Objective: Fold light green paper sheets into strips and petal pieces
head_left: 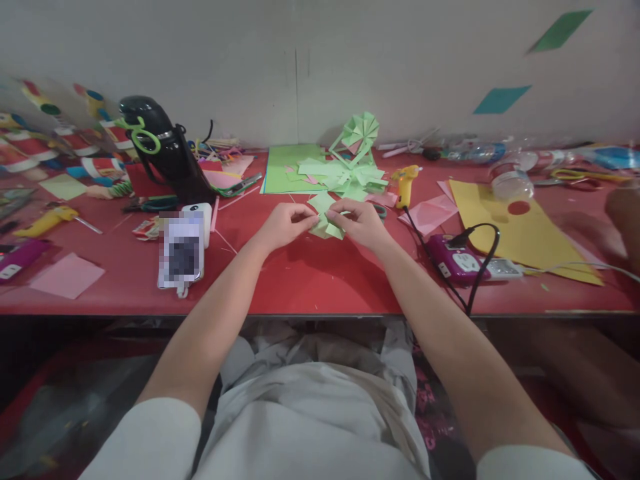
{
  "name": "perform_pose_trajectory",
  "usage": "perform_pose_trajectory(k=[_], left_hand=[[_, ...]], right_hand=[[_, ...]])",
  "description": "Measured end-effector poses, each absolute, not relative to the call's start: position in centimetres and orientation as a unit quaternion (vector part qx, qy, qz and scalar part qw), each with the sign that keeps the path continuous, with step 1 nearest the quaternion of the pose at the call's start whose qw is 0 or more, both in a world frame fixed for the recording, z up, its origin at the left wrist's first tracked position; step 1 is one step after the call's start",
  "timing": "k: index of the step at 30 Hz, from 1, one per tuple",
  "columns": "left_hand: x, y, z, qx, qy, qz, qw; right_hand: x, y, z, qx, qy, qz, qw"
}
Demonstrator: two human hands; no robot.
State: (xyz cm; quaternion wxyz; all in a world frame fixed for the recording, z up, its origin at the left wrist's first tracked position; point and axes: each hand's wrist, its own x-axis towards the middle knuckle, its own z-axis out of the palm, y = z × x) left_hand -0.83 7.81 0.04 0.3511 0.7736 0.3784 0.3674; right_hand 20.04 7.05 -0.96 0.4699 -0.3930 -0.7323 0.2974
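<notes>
A folded light green paper piece (326, 225) is held between my two hands, just above the red table. My left hand (289, 225) pinches its left side with thumb and fingers. On the other side, my right hand (361, 223) grips it the same way. Right behind lies a pile of folded green paper strips (345, 177), with a pleated green paper rosette (361, 133) standing over it. Under the pile's left part is a flat green sheet (280, 175).
A yellow glue gun (406, 183) stands right of the pile, its cord running near a purple power strip (457, 259). Yellow sheets (510, 227) and a plastic bottle (511, 181) lie farther right. On the left are a phone (183, 250), a black bottle (167, 150) and pink paper (69, 275).
</notes>
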Motion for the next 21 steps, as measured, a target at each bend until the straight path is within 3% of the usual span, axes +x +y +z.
perform_pose_trajectory(k=[10,17,21], left_hand=[[-0.9,7.48,-0.12,0.761,0.374,0.361,0.389],[-0.91,7.5,-0.14,0.785,0.373,0.343,0.358],[-0.76,7.38,-0.12,0.776,0.36,0.329,0.4]], right_hand=[[19.93,6.97,-1.06,-0.402,-0.742,0.257,0.471],[19.42,6.2,-0.61,-0.395,-0.736,0.316,0.451],[19.77,6.2,-0.54,-0.403,-0.724,0.348,0.439]])
